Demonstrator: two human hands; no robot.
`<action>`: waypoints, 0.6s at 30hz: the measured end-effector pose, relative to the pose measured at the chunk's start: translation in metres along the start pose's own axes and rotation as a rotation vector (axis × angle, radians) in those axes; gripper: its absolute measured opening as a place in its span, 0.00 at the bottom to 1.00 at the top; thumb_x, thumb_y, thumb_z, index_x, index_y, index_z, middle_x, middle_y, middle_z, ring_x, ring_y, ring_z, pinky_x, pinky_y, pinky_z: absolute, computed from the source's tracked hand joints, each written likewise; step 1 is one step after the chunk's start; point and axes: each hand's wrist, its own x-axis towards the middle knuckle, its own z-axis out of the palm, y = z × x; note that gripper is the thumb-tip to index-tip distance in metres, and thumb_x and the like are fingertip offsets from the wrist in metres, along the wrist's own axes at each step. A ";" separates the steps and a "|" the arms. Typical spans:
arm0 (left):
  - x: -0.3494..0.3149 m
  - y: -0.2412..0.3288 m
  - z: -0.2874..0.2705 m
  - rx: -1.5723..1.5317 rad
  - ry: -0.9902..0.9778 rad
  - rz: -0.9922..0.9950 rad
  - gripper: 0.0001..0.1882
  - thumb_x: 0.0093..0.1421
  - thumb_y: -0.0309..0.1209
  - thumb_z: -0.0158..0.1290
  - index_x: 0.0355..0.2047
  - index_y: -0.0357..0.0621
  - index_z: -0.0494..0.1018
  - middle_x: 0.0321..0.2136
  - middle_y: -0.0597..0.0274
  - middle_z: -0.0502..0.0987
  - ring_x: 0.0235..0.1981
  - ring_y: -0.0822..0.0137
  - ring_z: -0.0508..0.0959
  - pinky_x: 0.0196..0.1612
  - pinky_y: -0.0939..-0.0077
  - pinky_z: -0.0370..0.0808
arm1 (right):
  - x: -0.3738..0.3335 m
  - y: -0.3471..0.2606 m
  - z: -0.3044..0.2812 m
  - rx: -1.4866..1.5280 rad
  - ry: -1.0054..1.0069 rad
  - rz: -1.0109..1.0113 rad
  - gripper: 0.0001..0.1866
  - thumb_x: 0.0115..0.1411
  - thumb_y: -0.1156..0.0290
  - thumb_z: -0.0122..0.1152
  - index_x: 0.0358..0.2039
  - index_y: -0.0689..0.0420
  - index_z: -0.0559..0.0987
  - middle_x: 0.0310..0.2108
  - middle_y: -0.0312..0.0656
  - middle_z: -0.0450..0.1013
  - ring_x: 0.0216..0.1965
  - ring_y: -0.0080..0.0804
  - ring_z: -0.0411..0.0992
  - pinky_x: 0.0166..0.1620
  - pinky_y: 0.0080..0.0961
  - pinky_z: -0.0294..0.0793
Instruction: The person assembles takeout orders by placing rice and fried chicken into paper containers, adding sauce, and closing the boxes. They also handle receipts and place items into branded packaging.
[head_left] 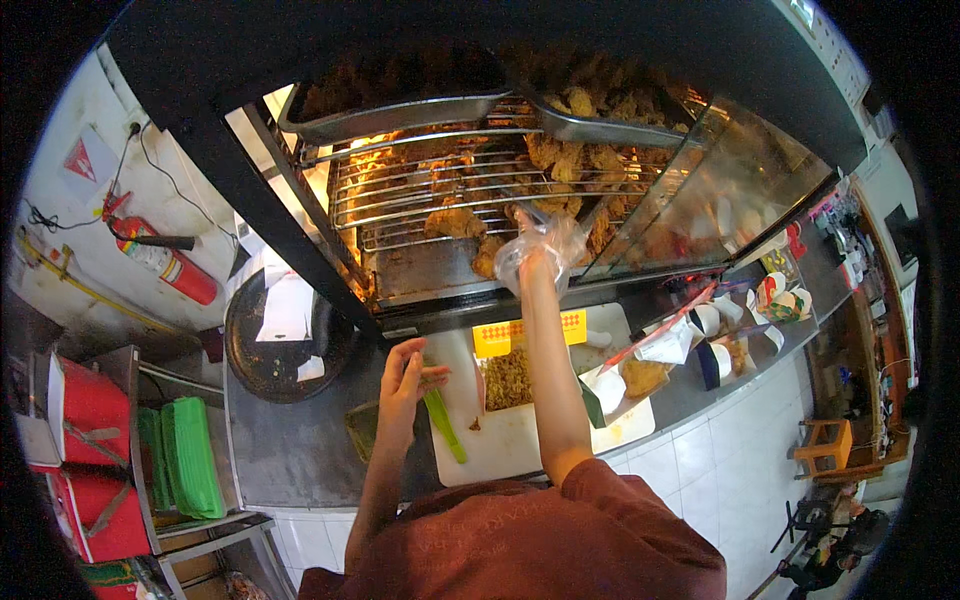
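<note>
My right hand [540, 240], in a clear plastic glove or bag, reaches through the front of a lit display cabinet [405, 310] to the wire racks [400, 205]. Fried chicken pieces [455, 222] lie close to it; the crumpled plastic hides whether its fingers grip one. My bare left hand [408, 378] hovers over the counter, fingers stretched out and holding nothing. Beneath my right forearm, a yellow-flapped food box [490, 340] filled with brown rice-like food [508, 380] stands on a white cutting board [500, 450]. Beside it lies a lime-green utensil [443, 425].
Metal trays of chicken [610, 128] sit higher in the cabinet, whose glass pane [720, 190] slants at right. Open food cartons [645, 375] line the counter rightward. A round black pan or lid [255, 355] lies left, near a fire extinguisher [165, 255] and green crates [190, 460].
</note>
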 end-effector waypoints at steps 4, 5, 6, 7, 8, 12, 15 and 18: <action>-0.017 -0.013 -0.004 0.013 0.007 -0.072 0.15 0.67 0.34 0.40 0.50 0.39 0.62 0.44 0.59 0.67 0.39 0.66 0.77 0.42 0.70 0.75 | 0.039 -0.010 0.025 -0.014 -0.028 -0.040 0.15 0.56 0.72 0.55 0.44 0.60 0.70 0.41 0.52 0.69 0.35 0.48 0.73 0.35 0.43 0.80; -0.019 -0.016 -0.004 0.021 0.003 -0.081 0.15 0.67 0.35 0.40 0.50 0.40 0.62 0.44 0.59 0.67 0.39 0.66 0.77 0.42 0.70 0.75 | 0.049 -0.018 0.032 -0.027 -0.033 -0.075 0.15 0.56 0.72 0.55 0.44 0.60 0.70 0.41 0.52 0.69 0.35 0.48 0.73 0.35 0.43 0.80; -0.023 -0.020 -0.003 0.030 -0.006 -0.099 0.15 0.67 0.35 0.40 0.50 0.40 0.62 0.44 0.59 0.67 0.39 0.66 0.77 0.42 0.70 0.75 | 0.059 -0.028 0.038 -0.042 -0.033 -0.119 0.15 0.56 0.72 0.55 0.44 0.60 0.70 0.41 0.52 0.69 0.35 0.48 0.73 0.35 0.43 0.80; -0.024 -0.023 -0.002 0.017 -0.043 -0.144 0.15 0.66 0.35 0.41 0.50 0.40 0.62 0.45 0.58 0.67 0.39 0.66 0.77 0.44 0.70 0.75 | 0.069 -0.037 0.044 -0.052 -0.037 -0.160 0.15 0.56 0.71 0.55 0.44 0.60 0.69 0.41 0.52 0.69 0.36 0.48 0.73 0.35 0.43 0.80; -0.026 -0.027 -0.001 0.034 -0.070 -0.114 0.15 0.66 0.35 0.40 0.50 0.41 0.62 0.46 0.58 0.68 0.40 0.65 0.77 0.44 0.69 0.74 | 0.078 -0.046 0.049 -0.061 -0.042 -0.190 0.15 0.56 0.71 0.55 0.45 0.60 0.69 0.41 0.52 0.69 0.36 0.48 0.73 0.35 0.43 0.80; -0.029 -0.036 0.012 0.054 -0.109 -0.136 0.15 0.66 0.35 0.41 0.49 0.41 0.62 0.46 0.58 0.68 0.41 0.65 0.77 0.45 0.69 0.74 | 0.108 -0.060 0.062 -0.107 -0.069 -0.195 0.16 0.57 0.71 0.55 0.45 0.59 0.69 0.42 0.52 0.69 0.36 0.48 0.73 0.36 0.42 0.79; -0.033 -0.029 0.024 0.079 -0.123 -0.113 0.15 0.66 0.34 0.42 0.49 0.40 0.63 0.44 0.59 0.69 0.40 0.67 0.77 0.44 0.72 0.74 | 0.114 -0.057 0.063 -0.135 -0.079 -0.165 0.17 0.57 0.70 0.55 0.46 0.59 0.69 0.42 0.52 0.69 0.37 0.48 0.73 0.36 0.42 0.79; -0.031 -0.007 0.041 0.174 -0.109 -0.008 0.12 0.65 0.30 0.43 0.47 0.40 0.64 0.44 0.59 0.70 0.39 0.68 0.76 0.44 0.73 0.73 | 0.099 -0.057 0.055 -0.264 -0.077 -0.224 0.17 0.57 0.70 0.55 0.47 0.59 0.69 0.42 0.52 0.69 0.37 0.49 0.73 0.37 0.42 0.79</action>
